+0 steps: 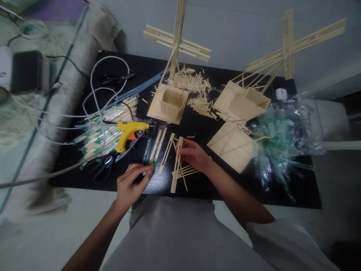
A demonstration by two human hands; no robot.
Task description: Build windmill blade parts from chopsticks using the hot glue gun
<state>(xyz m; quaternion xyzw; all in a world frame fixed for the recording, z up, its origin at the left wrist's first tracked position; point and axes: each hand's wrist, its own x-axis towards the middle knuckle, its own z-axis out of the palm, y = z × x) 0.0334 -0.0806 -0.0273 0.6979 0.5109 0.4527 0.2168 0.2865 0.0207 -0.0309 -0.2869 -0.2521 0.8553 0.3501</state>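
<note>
My left hand [132,182] rests at the near edge of the black table [296,188], its fingers closed in a pinch on the lower end of a wrapped pair of chopsticks [153,148]. My right hand [193,154] is closed on a glued strip of wooden sticks [176,165] that stands almost straight toward me. Loose sticks [186,172] lie crossed under that strip. A yellow glue gun [130,132] lies just left of the hands, with black scissors [105,165] below it.
Two small stick houses with windmill blades [170,102] [245,101] stand further back, a flat stick panel [232,146] beside them. Cut stick bits [191,82], a bundle of wrapped chopsticks [107,130], white cables [98,94] and crumpled plastic wrappers [279,139] crowd the table.
</note>
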